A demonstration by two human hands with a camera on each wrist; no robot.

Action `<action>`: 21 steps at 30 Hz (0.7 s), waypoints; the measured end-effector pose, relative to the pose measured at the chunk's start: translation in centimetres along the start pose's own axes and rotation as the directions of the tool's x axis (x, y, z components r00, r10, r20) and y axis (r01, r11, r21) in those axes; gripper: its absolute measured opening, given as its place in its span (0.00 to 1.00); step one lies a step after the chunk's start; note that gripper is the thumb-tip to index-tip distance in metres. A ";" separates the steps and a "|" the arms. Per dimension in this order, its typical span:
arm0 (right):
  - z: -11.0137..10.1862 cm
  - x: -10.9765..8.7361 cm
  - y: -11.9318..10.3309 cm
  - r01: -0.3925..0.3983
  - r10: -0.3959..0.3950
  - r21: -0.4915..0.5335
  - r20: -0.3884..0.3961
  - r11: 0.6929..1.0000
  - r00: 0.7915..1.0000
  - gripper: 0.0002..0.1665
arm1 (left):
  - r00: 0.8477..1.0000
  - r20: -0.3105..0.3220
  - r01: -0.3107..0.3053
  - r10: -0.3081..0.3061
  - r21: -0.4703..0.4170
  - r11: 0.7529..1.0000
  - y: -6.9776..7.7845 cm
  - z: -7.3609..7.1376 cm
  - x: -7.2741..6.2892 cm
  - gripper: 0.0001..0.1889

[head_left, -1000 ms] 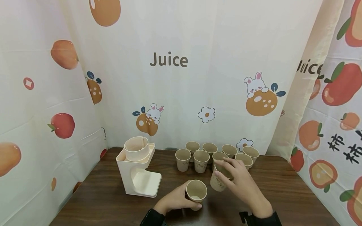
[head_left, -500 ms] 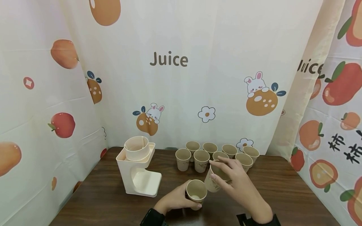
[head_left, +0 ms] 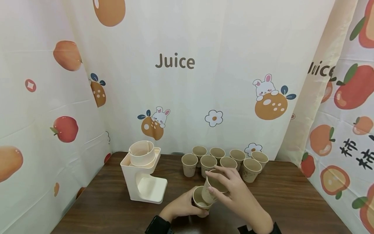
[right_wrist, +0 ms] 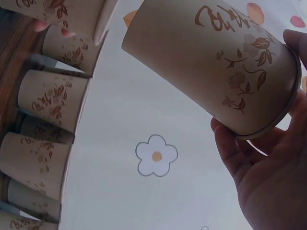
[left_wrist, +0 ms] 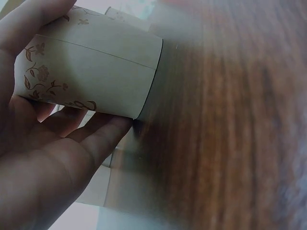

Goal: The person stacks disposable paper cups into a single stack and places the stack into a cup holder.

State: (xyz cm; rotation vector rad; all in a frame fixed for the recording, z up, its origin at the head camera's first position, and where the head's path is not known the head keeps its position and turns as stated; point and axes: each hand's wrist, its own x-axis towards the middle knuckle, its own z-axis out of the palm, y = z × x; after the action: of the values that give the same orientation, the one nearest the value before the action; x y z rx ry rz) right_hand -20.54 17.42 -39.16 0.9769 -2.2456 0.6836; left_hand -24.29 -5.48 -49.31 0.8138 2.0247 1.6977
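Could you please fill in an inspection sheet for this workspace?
Surface: brown wood-grain table.
Job's things: eight standing cups, plus a left cup and a right cup, both held.
Clutter: nothing loose seen; a cream-coloured stand is left of the standing cups.
Grips: left grip holds the left cup; right grip holds the right cup, tilted, base at the left cup's mouth.
Cables: nothing seen.
Surroundings: fruit-printed curtains.

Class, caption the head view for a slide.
Left hand holds one cup, right hand another cup tilted at its mouth.

Beige cups (right_wrist: 192, 62), brown floral print; brown wood-grain table (head_left: 292, 201); cream machine (head_left: 130, 183); white backdrop (head_left: 187, 89), fruit motifs
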 end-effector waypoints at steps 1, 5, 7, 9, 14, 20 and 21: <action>0.1 0.0 -0.1 0.005 -0.005 0.002 -0.001 1.000 1.000 0.27 | 1.000 -0.001 0.001 -0.001 0.005 1.000 -0.1 0.0 0.0 0.38; 0.7 0.1 -0.4 0.023 -0.023 0.007 0.001 1.000 1.000 0.26 | 1.000 0.003 -0.003 0.003 0.030 1.000 -0.3 -0.1 0.2 0.36; 1.0 0.1 -0.5 0.034 -0.034 0.004 0.005 0.999 0.999 0.26 | 1.000 0.009 -0.006 0.006 0.032 0.999 -0.4 -0.1 0.3 0.36; 1.3 0.1 -0.6 0.041 -0.041 0.001 0.011 0.999 0.999 0.26 | 1.000 0.013 -0.003 0.002 0.026 1.000 -0.4 -0.1 0.2 0.36; 1.7 0.0 -0.8 0.049 -0.049 0.000 0.025 0.999 0.998 0.25 | 0.999 0.040 -0.037 0.037 0.008 0.999 -0.3 -0.2 0.2 0.39; 2.2 0.0 -1.0 0.065 -0.065 0.001 0.030 0.998 0.997 0.24 | 0.996 0.064 -0.069 0.068 0.003 0.998 -0.3 -0.2 0.3 0.41; 2.3 0.0 -1.0 0.066 -0.066 0.000 0.030 0.998 0.997 0.24 | 0.995 0.065 -0.070 0.070 0.001 0.998 -0.3 -0.2 0.3 0.41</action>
State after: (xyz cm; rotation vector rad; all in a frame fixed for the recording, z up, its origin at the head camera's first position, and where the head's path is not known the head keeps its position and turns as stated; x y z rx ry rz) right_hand -20.49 15.35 -40.50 1.0629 -2.2284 0.6430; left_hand -24.73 -5.46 -49.56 0.9387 1.9780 1.6835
